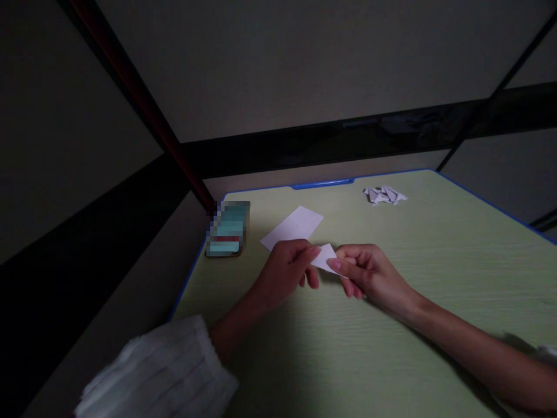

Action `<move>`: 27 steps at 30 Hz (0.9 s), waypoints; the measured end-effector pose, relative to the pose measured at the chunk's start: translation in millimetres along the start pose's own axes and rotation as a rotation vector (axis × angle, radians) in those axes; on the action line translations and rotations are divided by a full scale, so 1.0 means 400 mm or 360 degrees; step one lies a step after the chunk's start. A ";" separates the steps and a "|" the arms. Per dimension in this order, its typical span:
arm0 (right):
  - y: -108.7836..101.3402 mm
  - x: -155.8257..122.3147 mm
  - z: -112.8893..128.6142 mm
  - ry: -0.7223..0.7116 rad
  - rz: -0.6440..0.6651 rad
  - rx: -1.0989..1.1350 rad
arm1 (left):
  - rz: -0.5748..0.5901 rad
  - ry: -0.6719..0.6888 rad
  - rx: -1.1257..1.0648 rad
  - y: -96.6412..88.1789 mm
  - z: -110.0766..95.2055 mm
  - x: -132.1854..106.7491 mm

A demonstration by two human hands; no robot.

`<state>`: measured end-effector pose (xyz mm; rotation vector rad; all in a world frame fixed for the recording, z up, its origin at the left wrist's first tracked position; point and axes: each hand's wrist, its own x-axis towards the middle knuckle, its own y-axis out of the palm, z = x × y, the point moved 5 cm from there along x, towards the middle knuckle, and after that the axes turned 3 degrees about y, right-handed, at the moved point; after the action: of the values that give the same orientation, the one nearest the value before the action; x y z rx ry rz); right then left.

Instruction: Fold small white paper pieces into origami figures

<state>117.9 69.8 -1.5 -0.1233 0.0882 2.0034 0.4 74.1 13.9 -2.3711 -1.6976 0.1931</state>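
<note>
Between my two hands is a small folded piece of white paper (324, 257), held above the table. My left hand (290, 267) pinches its left corner between thumb and fingers. On the other side my right hand (369, 269) grips the right edge, thumb on top and fingers curled beneath. Just behind my left hand a flat white sheet of paper (293, 225) lies on the table, its near corner partly covered by that hand. Folded white paper figures (385, 195) sit in a cluster at the back right.
The light green table (435, 244) has a blue edge and a blue handle-like strip (322, 184) at the back. A phone (228, 229), its screen blurred, lies near the left edge. Panelled walls (322, 75) stand close behind and to the left.
</note>
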 end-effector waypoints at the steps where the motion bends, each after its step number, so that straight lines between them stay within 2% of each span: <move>1: -0.002 0.002 -0.002 0.0015 0.0025 0.0022 | 0.0088 0.0003 -0.0047 0.004 0.000 0.001; 3: 0.002 0.002 0.001 0.0015 0.0129 0.0026 | 0.0183 0.0027 -0.0052 0.007 -0.004 0.000; 6: 0.015 -0.005 0.015 -0.0080 0.0235 -0.0060 | 0.0193 0.0073 0.0079 0.010 -0.013 -0.008; 10: 0.021 -0.013 0.018 -0.0117 0.0176 -0.0136 | 0.0182 0.0076 0.0247 0.016 -0.025 -0.018; 16: 0.014 -0.019 0.007 0.0001 0.0038 -0.0006 | 0.0166 -0.0043 0.0194 0.020 -0.023 -0.023; 23: 0.014 -0.030 0.019 -0.0068 0.0049 -0.0128 | 0.0164 -0.0072 0.0074 0.013 -0.015 -0.022; 27: 0.014 -0.031 0.029 -0.0143 0.0061 -0.0169 | 0.0080 -0.0074 0.0090 0.000 -0.014 -0.015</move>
<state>117.3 57.6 11.5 -0.1002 -0.0737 2.0491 -0.4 68.0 19.1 -2.3873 -1.6312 0.3023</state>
